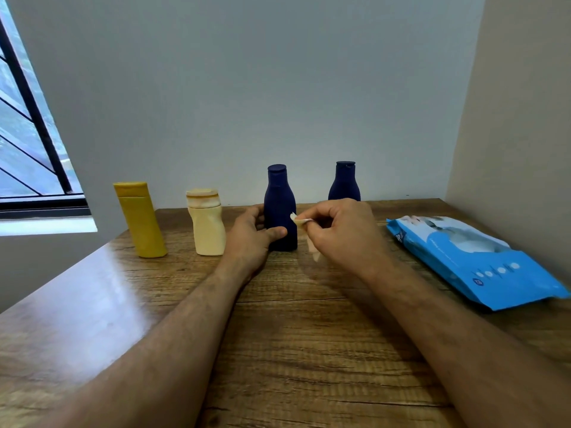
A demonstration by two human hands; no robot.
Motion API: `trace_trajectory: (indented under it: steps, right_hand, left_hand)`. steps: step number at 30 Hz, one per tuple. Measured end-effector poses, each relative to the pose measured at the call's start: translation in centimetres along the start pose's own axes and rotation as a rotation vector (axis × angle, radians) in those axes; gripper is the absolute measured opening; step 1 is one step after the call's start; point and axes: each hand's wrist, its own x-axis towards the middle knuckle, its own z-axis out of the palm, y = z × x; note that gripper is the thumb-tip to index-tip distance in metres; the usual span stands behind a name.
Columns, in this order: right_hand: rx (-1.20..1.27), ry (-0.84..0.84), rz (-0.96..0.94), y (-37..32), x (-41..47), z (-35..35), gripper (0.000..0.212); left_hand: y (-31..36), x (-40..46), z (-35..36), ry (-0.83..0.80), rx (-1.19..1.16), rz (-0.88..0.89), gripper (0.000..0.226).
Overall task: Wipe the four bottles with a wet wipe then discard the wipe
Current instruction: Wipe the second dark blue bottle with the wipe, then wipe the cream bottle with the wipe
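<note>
Four bottles stand upright in a row on the wooden table (293, 335): a yellow bottle (140, 219) at the left, a cream bottle (207, 227), a dark blue bottle (279, 205) in the middle and a second dark blue bottle (344, 182) behind my right hand. My left hand (251, 234) wraps around the lower part of the middle dark blue bottle, thumb in front. My right hand (343, 233) pinches a small white wet wipe (299, 221) against that bottle's right side. Part of the wipe hangs below my fingers.
A blue pack of wet wipes (475, 261) lies on the table at the right, close to the beige side wall. A grey wall rises just behind the bottles. A window (27, 149) with black bars is at the far left.
</note>
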Motion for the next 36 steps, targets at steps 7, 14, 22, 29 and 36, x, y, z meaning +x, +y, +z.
trace_trajectory:
  steps: [7,14,22,29,36]
  right_hand:
    - [0.275,0.053,0.149,-0.2,0.1,-0.6,0.009]
    - [0.203,0.010,0.129,-0.3,0.0,-0.4,0.013]
    - [0.206,0.001,0.139,0.1,-0.1,-0.3,0.014]
    - [0.342,-0.089,0.189,0.0,-1.1,0.0,0.014]
    - [0.207,-0.041,0.047,-3.3,0.7,-0.1,0.012]
  left_hand:
    - [0.5,-0.4,0.4,-0.025,0.167,-0.023,0.068]
    - [0.7,-0.4,0.5,-0.013,0.254,-0.083,0.074]
    - [1.3,-1.1,0.5,0.043,0.410,-0.200,0.095]
    - [2.0,-3.7,0.2,0.133,0.476,-0.237,0.067]
    - [4.5,-5.6,-1.7,0.494,0.532,0.278,0.035]
